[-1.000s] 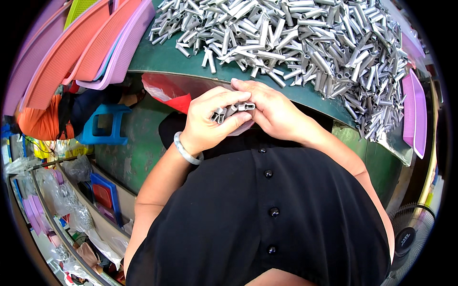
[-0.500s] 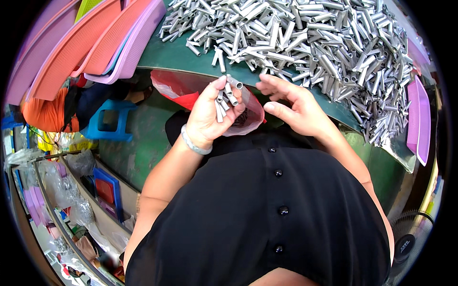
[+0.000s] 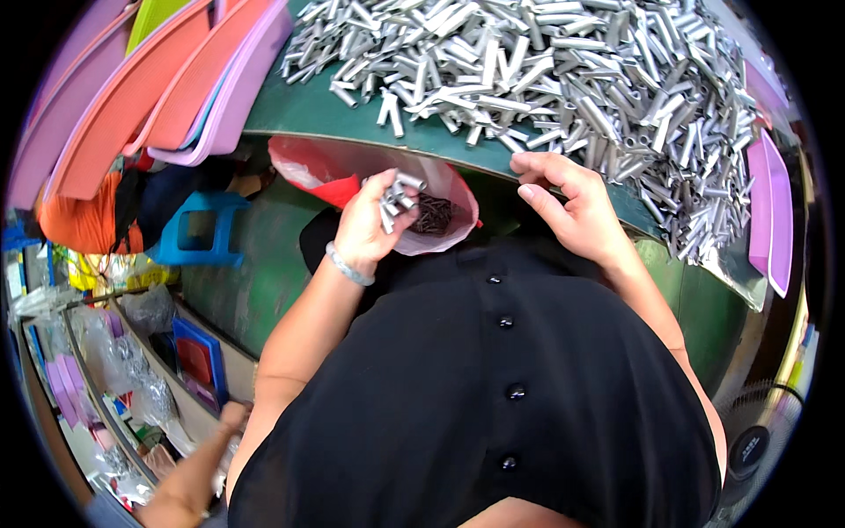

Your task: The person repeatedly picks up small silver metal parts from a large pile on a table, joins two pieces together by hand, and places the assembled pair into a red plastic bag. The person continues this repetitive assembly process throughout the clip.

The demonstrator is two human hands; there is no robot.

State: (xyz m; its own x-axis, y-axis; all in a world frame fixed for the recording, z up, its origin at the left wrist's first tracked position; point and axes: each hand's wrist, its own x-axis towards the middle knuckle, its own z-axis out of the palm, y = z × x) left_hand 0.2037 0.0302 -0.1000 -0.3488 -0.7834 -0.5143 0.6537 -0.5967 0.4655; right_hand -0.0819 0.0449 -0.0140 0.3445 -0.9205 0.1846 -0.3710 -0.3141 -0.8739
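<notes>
My left hand (image 3: 365, 218), palm up with a pale bangle at the wrist, holds several short silver-grey tubes (image 3: 403, 195) in its curled fingers. It is over the left part of an open red bag (image 3: 330, 189), which hangs below the table edge with small dark brown pieces (image 3: 433, 214) inside. My right hand (image 3: 572, 204) is at the table's near edge, fingers bent and thumb apart, with nothing visible between them. Just beyond its fingertips begins a large heap of silver-grey tubes (image 3: 607, 114) on the green table (image 3: 352, 128).
Purple and orange plastic baskets (image 3: 132, 97) lean at the far left, above a person in orange (image 3: 84, 216) and a blue stool (image 3: 204, 231). Another person's arm (image 3: 198, 471) reaches in at lower left, beside cluttered shelving. A purple tray (image 3: 770, 211) and a fan (image 3: 753, 449) are at the right.
My left hand has shifted left and down with its tubes, baring more of the brown pieces. My right hand has moved right, away from it. Another person's arm has appeared at lower left.
</notes>
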